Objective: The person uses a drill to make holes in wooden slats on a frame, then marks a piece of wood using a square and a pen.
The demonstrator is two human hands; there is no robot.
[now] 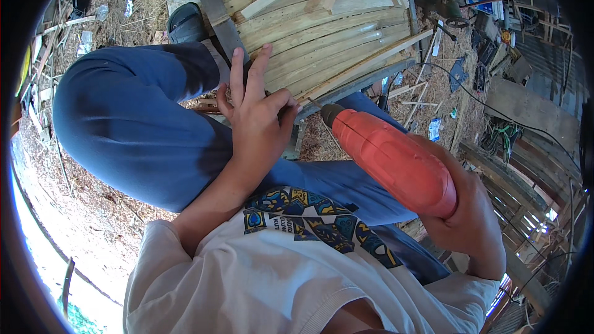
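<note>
Head view: the right hand (pixel 465 201) clasps a red drill (pixel 390 159). The left hand (pixel 257 108) half-curls at a wooden strip (pixel 371 65), hold unclear.

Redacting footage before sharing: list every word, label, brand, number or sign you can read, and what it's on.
White shirt: small block of dark lettering within the colourful print; wording withheld.
Red drill: no readable marking visible.
Blue-and-white wrapper on the ground: too small to read.
</note>
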